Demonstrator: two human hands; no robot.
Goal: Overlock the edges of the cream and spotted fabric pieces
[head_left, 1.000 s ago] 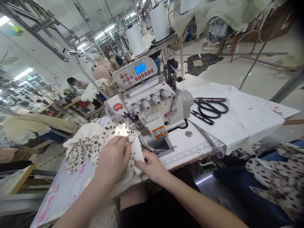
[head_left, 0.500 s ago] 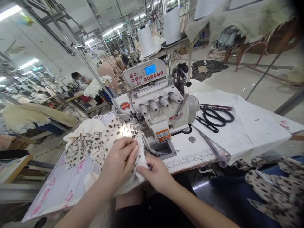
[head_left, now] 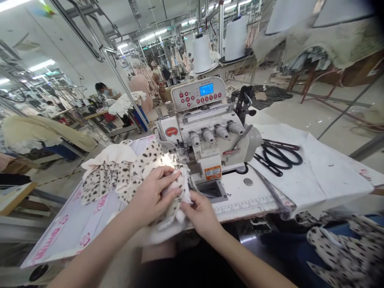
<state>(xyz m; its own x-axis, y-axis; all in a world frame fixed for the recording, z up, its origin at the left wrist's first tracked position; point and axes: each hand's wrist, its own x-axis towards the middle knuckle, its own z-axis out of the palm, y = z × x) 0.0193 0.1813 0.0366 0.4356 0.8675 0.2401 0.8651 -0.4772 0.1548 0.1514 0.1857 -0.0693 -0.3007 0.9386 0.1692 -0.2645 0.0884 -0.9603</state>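
Cream fleece fabric with dark brown spots (head_left: 175, 196) sits bunched at the near-left part of the sewing table (head_left: 237, 208), its gathered fold running from just before the presser foot (head_left: 180, 166) toward the person, slanting slightly down-left. Change since the earlier views: the left hand (head_left: 151, 196), earlier lying flatter, now curls closed over the fold, gripping it, and the fold looks more tightly gathered. The right hand (head_left: 199, 214) pinches the fold's near right edge between thumb and fingers. Beyond, the white overlock sewing machine (head_left: 210, 132) stands at the table's far side, with two white thread cones (head_left: 201, 54) behind it. Black-handled scissors (head_left: 282, 157) rest on a white cloth sheet (head_left: 327, 176) toward the right edge.
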